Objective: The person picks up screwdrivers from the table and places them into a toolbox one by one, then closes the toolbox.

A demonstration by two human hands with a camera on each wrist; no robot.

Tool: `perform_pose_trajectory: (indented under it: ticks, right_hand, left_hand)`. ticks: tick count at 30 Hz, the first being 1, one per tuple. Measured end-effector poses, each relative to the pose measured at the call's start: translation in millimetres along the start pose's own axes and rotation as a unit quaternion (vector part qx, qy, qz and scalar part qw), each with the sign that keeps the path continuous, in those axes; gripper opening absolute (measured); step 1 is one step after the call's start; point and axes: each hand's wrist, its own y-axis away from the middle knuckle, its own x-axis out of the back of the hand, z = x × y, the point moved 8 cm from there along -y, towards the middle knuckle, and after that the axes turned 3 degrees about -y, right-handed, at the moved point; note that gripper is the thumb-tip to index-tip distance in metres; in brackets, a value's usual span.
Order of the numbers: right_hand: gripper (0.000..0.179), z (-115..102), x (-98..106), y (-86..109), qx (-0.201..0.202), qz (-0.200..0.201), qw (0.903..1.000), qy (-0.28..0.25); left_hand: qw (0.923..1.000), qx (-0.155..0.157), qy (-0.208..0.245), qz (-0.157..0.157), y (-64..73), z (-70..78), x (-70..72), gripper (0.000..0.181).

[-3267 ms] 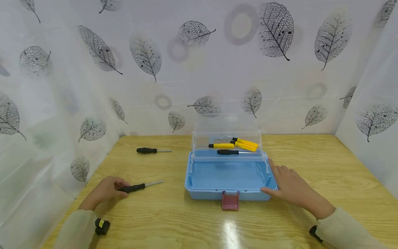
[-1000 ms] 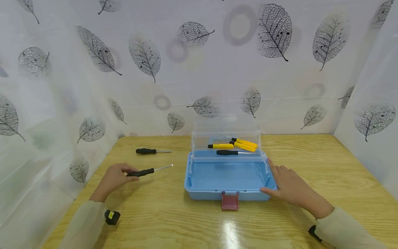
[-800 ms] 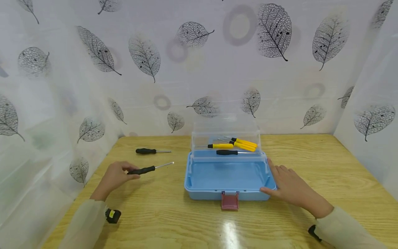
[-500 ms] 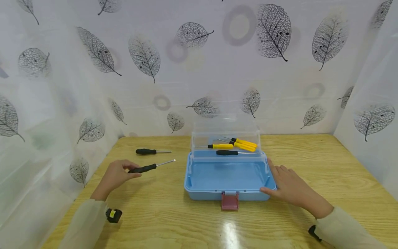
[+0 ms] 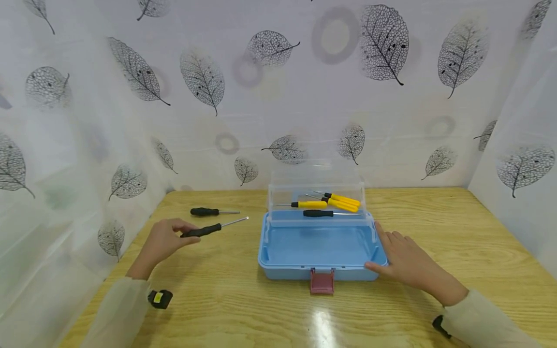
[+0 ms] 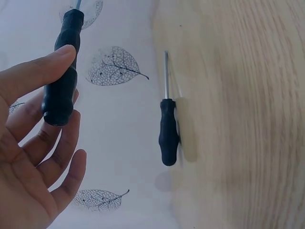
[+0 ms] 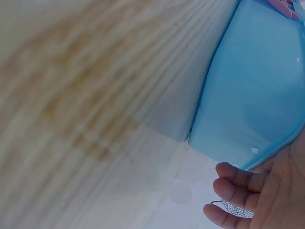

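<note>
My left hand (image 5: 167, 239) pinches a black-handled screwdriver (image 5: 202, 231) between thumb and fingers, its shaft pointing right and slightly upward; in the left wrist view the other fingers curl loosely beneath the handle (image 6: 59, 98). A second black-handled screwdriver (image 5: 204, 211) lies on the table just beyond. On the right stands a blue toolbox (image 5: 319, 244), its clear lid (image 5: 315, 176) tipped back. My right hand (image 5: 406, 256) rests along the box's right side, thumb at the front corner, index finger stretched toward the rear. The right wrist view shows the remaining fingers (image 7: 233, 193) extended off the blue wall.
Yellow-handled screwdrivers (image 5: 341, 204) and a black-handled screwdriver (image 5: 317, 213) lie in the box's clear upper section. A pink latch (image 5: 322, 282) hangs at the front. A leaf-patterned curtain (image 5: 291, 96) encloses the back and sides of the wooden table (image 5: 243, 309).
My left hand has lifted the screwdriver and carried it away from me and to the right, toward the lying screwdriver. The right hand and box have stayed in place.
</note>
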Motion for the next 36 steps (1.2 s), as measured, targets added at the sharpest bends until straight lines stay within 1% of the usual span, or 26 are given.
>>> perform_pose_trajectory:
  ticks: [5, 14, 22, 28, 32, 36]
  right_hand:
    - [0.101, -2.2, 1.9, 0.5, 0.007, 0.003, 1.0, 0.004]
    - [0.101, -1.6, 1.3, 1.0, 0.005, 0.003, 1.0, 0.003]
    - [0.101, -1.3, 0.7, 1.1, 0.004, 0.002, 1.0, 0.005]
    - [0.101, -1.3, 1.0, 1.2, 0.007, 0.005, 1.0, 0.005]
    - [0.101, -1.4, 1.2, 1.1, 0.01, 0.006, 0.9999, 0.007]
    - [0.101, -1.2, 1.1, 0.6, 0.009, 0.007, 0.9999, 0.007]
  left_hand:
    - [1.0, -0.001, 0.004, 0.003, -2.4, 4.6, 0.8, 0.028]
    - [0.9999, -0.01, 0.007, 0.009, -7.8, 15.8, 0.7, 0.024]
    - [0.9999, -0.01, 0.014, 0.001, -15.3, 25.5, -1.3, 0.029]
    - [0.9998, -0.011, 0.015, -0.005, -21.1, 32.9, -3.7, 0.026]
    - [0.9997, -0.007, 0.022, -0.012, -25.1, 38.3, -5.7, 0.026]
    - [0.9994, -0.012, 0.03, -0.015, -30.4, 46.8, -6.0, 0.027]
